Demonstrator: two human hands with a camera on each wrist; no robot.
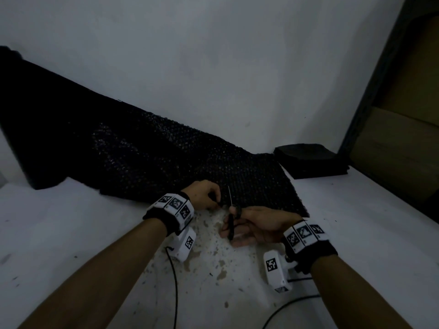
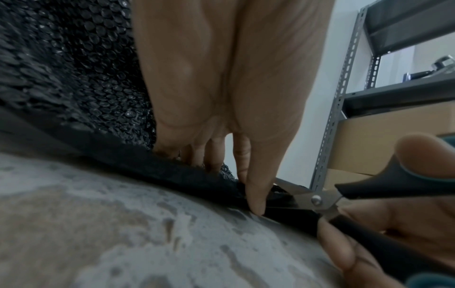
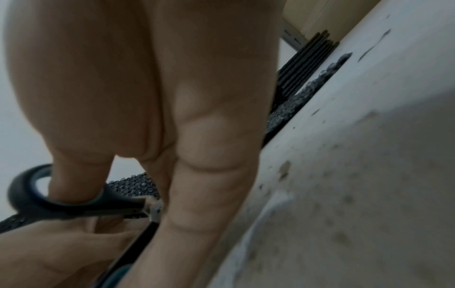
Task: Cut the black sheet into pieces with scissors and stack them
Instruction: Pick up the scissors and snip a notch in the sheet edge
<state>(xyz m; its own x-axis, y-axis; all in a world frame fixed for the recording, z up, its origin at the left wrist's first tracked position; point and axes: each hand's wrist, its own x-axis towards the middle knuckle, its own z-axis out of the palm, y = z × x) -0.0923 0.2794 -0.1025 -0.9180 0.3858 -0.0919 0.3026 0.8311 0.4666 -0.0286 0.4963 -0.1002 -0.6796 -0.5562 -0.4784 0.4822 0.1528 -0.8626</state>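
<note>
Both forearms reach forward, wrists banded. The left hand (image 1: 204, 195) lies palm down, thumb and forefinger pinched together. The right hand (image 1: 257, 226), just right of it, curls its fingers (image 3: 209, 194) and thumb through handles.

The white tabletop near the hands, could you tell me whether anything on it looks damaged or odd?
Yes: the white tabletop has a worn patch just below both hands, with the coating flaked away to brownish blotches. Small dark specks lie around it. The black bubble-textured sheet looks intact.
</note>
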